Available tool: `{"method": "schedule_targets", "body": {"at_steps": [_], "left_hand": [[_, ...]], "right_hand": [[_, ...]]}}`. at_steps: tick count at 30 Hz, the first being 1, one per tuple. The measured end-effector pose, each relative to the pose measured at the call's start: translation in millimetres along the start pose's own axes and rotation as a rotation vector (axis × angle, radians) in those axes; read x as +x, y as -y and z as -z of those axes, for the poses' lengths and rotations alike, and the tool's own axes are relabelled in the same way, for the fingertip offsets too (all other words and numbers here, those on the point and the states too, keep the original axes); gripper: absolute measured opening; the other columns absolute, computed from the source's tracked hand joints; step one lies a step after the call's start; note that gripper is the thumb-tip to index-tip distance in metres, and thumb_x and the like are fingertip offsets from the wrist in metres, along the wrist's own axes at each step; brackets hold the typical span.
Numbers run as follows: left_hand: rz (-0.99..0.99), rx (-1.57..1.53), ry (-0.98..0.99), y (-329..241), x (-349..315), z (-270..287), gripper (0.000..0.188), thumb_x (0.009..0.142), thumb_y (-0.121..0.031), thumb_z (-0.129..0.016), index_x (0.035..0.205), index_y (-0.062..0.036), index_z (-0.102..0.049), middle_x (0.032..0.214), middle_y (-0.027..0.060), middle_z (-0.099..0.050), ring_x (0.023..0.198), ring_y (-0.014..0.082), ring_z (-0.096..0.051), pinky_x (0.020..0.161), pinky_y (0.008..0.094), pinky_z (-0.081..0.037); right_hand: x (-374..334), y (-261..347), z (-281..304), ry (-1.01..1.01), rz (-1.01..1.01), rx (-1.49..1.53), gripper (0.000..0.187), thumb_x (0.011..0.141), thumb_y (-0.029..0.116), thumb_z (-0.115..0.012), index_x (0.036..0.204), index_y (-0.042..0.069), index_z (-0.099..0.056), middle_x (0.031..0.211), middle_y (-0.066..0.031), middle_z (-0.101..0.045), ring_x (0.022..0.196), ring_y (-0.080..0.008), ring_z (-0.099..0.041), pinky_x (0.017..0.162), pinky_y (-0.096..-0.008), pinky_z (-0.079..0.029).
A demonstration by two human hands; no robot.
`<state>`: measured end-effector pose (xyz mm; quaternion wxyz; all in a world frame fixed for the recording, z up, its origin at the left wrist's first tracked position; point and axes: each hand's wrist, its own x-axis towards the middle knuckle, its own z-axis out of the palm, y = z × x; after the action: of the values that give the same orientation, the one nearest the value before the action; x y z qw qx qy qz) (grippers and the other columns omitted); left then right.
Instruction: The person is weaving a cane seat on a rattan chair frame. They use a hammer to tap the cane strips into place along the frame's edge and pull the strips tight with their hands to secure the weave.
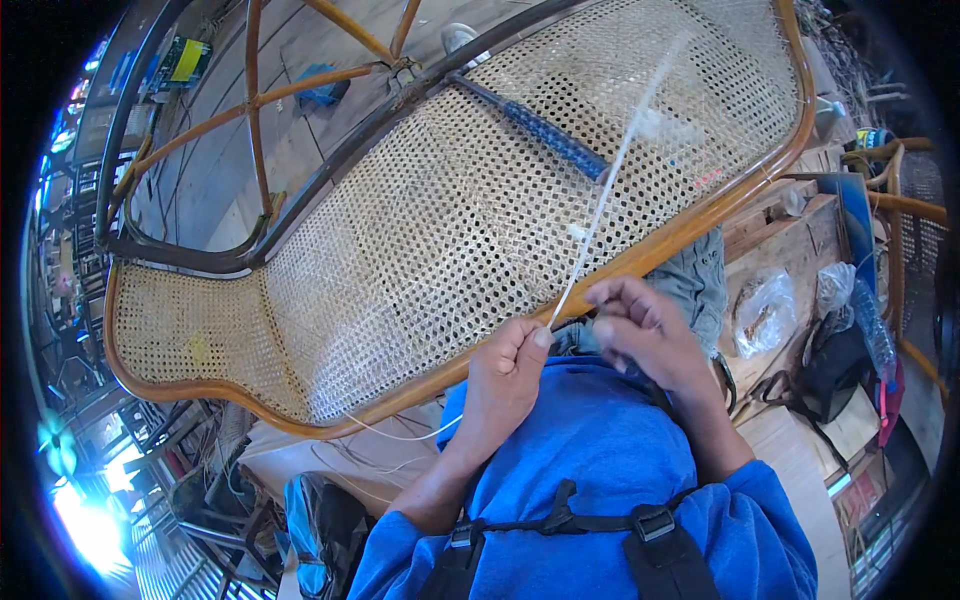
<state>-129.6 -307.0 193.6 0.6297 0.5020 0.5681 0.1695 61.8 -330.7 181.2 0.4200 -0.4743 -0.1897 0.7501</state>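
Across my lap lies a large woven cane panel [420, 230] in a curved brown rattan frame [690, 232]. Thumb and fingers of my left hand [508, 378] pinch a thin pale cane strand [606, 195] at the frame's near edge. From there the strand stretches up over the panel to the far right, and a loose length trails below my left wrist. My right hand [652, 338] is just right of the left one, its fingers bent and apart, with nothing visible in them. A dark tool with a blue patterned handle [555, 138] rests on the weave.
Dark and brown rattan bars [255, 110] rise beyond the panel at upper left. At right, a wooden crate [790, 235] and clear plastic bags [765, 312] sit beside a black bag [838, 365]. A dark and light-blue bag [318, 525] lies at lower left.
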Motion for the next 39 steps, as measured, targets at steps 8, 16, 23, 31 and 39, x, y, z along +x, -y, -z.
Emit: {"method": "schedule_targets", "body": {"at_steps": [8, 16, 23, 31, 39], "left_hand": [[-0.024, 0.122, 0.068, 0, -7, 6, 0.016, 0.095, -0.014, -0.051, 0.091, -0.0008, -0.06, 0.069, -0.0034, -0.049, 0.065, 0.0033, -0.043, 0.058, 0.0205, -0.037], [-0.111, 0.071, 0.008, 7, -4, 0, 0.016, 0.094, -0.014, -0.054, 0.092, 0.0002, -0.06, 0.072, 0.0032, -0.055, 0.068, 0.0068, -0.048, 0.06, 0.0243, -0.041], [0.048, 0.174, 0.155, 5, -27, 33, 0.016, 0.093, -0.015, -0.053, 0.091, -0.0006, -0.061, 0.074, -0.0011, -0.056, 0.068, 0.0057, -0.047, 0.06, 0.0231, -0.04], [0.125, 0.202, 0.175, 11, -63, 69, 0.014, 0.091, -0.014, -0.058, 0.091, -0.0007, -0.062, 0.075, 0.0037, -0.059, 0.07, 0.0087, -0.053, 0.063, 0.0252, -0.044], [0.138, 0.324, 0.208, 19, -96, 99, 0.017, 0.091, -0.016, -0.057, 0.094, 0.0002, -0.061, 0.077, 0.0088, -0.061, 0.07, 0.018, -0.059, 0.066, 0.0302, -0.047]], "right_hand": [[11, 0, -3, -0.042, 0.05, -0.019, 0.021, 0.086, 0.014, -0.064, 0.098, 0.004, -0.05, 0.072, 0.0028, -0.053, 0.059, -0.003, -0.046, 0.048, -0.0202, -0.038], [9, -1, -17, 0.176, -0.079, -0.079, 0.029, 0.088, 0.011, -0.062, 0.112, 0.002, -0.051, 0.087, -0.0034, -0.06, 0.061, -0.0031, -0.049, 0.048, -0.0184, -0.039], [3, -15, -12, 0.162, -0.032, 0.04, 0.026, 0.088, 0.014, -0.063, 0.109, 0.002, -0.053, 0.074, 0.0014, -0.055, 0.055, -0.0026, -0.046, 0.046, -0.0188, -0.036], [6, -10, -16, 0.18, -0.079, 0.059, 0.023, 0.089, 0.015, -0.063, 0.105, 0.002, -0.052, 0.068, 0.0036, -0.049, 0.054, -0.004, -0.044, 0.047, -0.0195, -0.036], [4, -19, -4, 0.082, -0.013, 0.112, 0.021, 0.089, 0.014, -0.062, 0.102, 0.001, -0.051, 0.071, 0.0002, -0.051, 0.054, -0.0047, -0.045, 0.047, -0.0192, -0.037]]}}
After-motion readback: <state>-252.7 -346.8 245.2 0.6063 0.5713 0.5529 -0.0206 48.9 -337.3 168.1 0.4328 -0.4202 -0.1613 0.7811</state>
